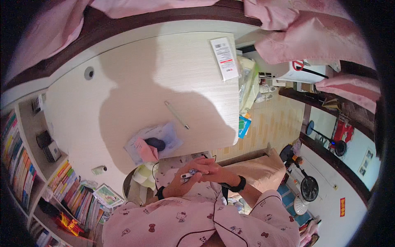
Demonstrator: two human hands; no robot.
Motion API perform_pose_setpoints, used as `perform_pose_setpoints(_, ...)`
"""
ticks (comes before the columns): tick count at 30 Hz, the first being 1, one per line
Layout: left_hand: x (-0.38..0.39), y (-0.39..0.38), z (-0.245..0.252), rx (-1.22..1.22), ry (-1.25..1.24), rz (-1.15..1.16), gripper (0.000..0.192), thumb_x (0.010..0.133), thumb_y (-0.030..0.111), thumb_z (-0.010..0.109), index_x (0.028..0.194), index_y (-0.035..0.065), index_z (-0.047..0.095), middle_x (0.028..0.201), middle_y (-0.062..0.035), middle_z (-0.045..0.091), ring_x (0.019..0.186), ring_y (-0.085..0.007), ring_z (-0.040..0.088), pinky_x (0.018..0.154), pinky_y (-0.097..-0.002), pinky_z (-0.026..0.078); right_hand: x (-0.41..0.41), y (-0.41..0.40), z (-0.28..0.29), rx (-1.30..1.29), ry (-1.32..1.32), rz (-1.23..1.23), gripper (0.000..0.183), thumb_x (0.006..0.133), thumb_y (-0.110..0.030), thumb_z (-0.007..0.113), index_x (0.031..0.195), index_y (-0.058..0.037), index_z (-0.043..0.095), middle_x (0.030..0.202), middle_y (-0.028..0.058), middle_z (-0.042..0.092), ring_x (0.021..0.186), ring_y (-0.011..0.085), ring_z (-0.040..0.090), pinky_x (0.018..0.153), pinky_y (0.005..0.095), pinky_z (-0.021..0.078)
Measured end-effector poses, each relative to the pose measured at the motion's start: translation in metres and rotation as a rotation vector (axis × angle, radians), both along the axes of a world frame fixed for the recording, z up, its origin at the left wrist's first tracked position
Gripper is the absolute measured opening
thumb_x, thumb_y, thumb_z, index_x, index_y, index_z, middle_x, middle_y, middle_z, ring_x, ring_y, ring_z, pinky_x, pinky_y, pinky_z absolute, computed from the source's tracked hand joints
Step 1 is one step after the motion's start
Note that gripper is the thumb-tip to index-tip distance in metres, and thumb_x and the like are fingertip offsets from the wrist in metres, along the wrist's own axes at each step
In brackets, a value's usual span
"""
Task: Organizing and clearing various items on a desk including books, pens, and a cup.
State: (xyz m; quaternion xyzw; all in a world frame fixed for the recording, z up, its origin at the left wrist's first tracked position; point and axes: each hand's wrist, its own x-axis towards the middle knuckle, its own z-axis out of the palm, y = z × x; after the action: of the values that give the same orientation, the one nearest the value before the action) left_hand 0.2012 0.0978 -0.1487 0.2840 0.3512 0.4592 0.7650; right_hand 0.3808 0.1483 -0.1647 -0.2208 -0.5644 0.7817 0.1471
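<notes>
My left hand [182, 182] and my right hand [216, 173] meet in front of my body, just below the edge of the pale wooden desk [197, 71]. A small, partly white object [188, 175] shows in my left hand; its kind is unclear, and the fingers overlap around it. Ahead of the hands, a pale green pen [176, 115] lies on the desk. To its left, a dark computer mouse [155, 144] and a pink cloth or paper [145, 151] rest on a bluish patterned sheet [169, 136]. A small whitish item [98, 170] lies farther left.
A white packet bearing print [224, 58] lies at the desk's far right corner. Bookshelves [41, 154] stand at the left, with a framed picture [108, 196] beside them. Plastic bags [247, 83] hang or stand past the right edge. Black fans [309, 188] are at the far right.
</notes>
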Motion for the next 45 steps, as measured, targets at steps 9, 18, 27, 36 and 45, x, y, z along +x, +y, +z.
perform_pose_setpoints(9,-0.003,0.01,0.014,0.244,0.026,0.138,0.015,0.098,0.005,0.046,0.11,0.0045,0.055,0.116,-0.0177,0.066,0.121,-0.0325,0.056,0.111,-0.0518,0.03,0.047,0.111,-0.092,0.598,-0.819,-1.01,0.032,0.084,-0.016,0.072,0.109,0.0013,0.06,0.106,0.0148,0.063,0.104,0.0272,0.058,0.094,0.037,0.044)
perform_pose_setpoints(18,0.007,0.006,0.007,0.127,0.168,-0.029,0.022,0.096,0.003,0.046,0.115,0.0018,0.057,0.12,-0.019,0.063,0.121,-0.0324,0.056,0.11,-0.0496,0.032,0.069,0.211,-0.18,0.411,-0.716,-1.251,0.025,0.086,-0.018,0.073,0.098,-0.0009,0.059,0.086,0.0119,0.063,0.081,0.0214,0.06,0.076,0.0325,0.0485)
perform_pose_setpoints(27,0.043,0.025,0.005,0.225,0.338,-0.027,0.014,0.096,0.01,0.052,0.106,0.0027,0.059,0.13,-0.0237,0.057,0.131,-0.036,0.046,0.107,-0.0482,0.035,0.062,0.045,-0.052,0.454,-0.568,-1.229,0.013,0.095,-0.006,0.058,0.102,-0.0015,0.047,0.102,0.0123,0.06,0.08,0.0121,0.057,0.071,0.0269,0.0485)
perform_pose_setpoints(36,0.125,0.033,0.002,0.764,1.025,-0.433,0.031,0.074,0.004,0.064,0.104,0.006,0.057,0.134,-0.0142,0.057,0.127,-0.0379,0.05,0.107,-0.0543,0.034,0.106,-0.077,0.009,-0.33,-0.353,-1.0,0.037,0.09,0.0,0.062,0.121,-0.0046,0.042,0.105,0.0091,0.057,0.096,0.0154,0.063,0.082,0.0293,0.0529)
perform_pose_setpoints(45,0.211,0.031,-0.023,0.605,1.089,-0.803,0.047,0.064,0.0,0.061,0.111,0.0052,0.057,0.11,-0.0141,0.06,0.103,-0.0364,0.055,0.092,-0.0458,0.041,0.153,-0.115,-0.017,-0.746,0.095,-1.34,0.042,0.095,-0.003,0.057,0.132,-0.0057,0.038,0.114,0.0078,0.056,0.11,0.0166,0.058,0.088,0.0304,0.0501)
